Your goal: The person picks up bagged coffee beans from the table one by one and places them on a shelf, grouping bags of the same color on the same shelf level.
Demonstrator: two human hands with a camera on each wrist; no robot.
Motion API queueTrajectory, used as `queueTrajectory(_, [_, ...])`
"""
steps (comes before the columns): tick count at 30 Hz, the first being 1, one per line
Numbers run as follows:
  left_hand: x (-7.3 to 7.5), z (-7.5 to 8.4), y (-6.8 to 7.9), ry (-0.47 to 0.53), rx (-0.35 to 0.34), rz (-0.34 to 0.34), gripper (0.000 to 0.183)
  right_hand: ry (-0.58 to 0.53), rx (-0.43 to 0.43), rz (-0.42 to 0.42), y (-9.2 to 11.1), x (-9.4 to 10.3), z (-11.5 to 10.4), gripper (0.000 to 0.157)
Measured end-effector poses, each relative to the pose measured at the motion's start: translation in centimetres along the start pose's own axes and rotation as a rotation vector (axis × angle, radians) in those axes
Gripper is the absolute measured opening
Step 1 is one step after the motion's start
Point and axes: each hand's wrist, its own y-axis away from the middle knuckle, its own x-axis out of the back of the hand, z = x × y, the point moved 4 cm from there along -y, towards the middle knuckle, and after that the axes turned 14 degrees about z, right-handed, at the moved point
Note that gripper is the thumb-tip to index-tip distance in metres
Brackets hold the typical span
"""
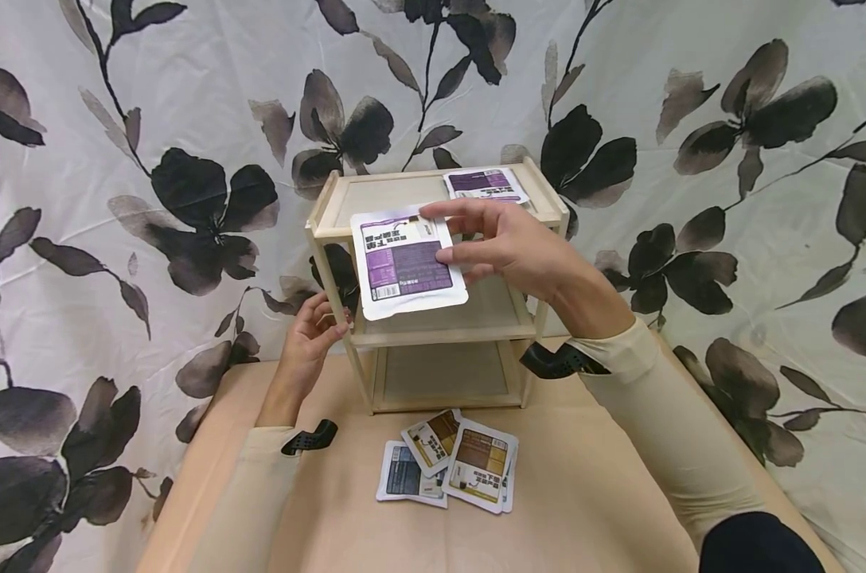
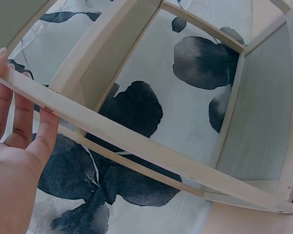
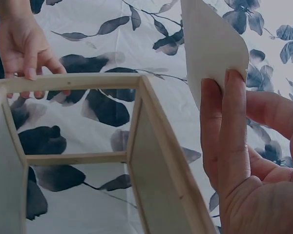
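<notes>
A three-level light wooden shelf [image 1: 390, 191] stands on the table. My right hand [image 1: 526, 247] pinches a flat white-and-purple packet [image 1: 407, 274] by its right edge, in front of the top level. From the right wrist view, the packet's plain white back [image 3: 217, 48] shows between thumb and fingers. My left hand [image 1: 307, 338] holds the shelf's left front post [image 2: 112, 134], thumb on one side and fingers on the other. Another purple packet [image 1: 486, 183] lies on the top level at the right, partly behind my right hand.
Several packets lie overlapping on the table before the shelf, among them a brown-and-yellow packet [image 1: 483, 461] and a dark blue packet [image 1: 404, 469]. A floral cloth [image 1: 211, 79] hangs behind. The table [image 1: 576, 509] has a plain peach cover.
</notes>
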Motion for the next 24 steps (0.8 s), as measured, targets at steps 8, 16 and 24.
queueTrajectory(8, [0.0, -0.1, -0.2, 0.024, -0.005, -0.022, 0.058, -0.022, -0.001, 0.011, -1.6, 0.4, -1.5, 0.053])
queueTrajectory(16, [0.0, 0.0, -0.1, 0.013, -0.008, -0.018, 0.056, 0.003, -0.05, 0.06, -3.3, 1.2, -1.9, 0.056])
queueTrajectory(24, [0.0, -0.2, -0.1, 0.011, -0.028, -0.028, 0.056, -0.032, -0.125, 0.059, -4.9, 1.8, -2.4, 0.057])
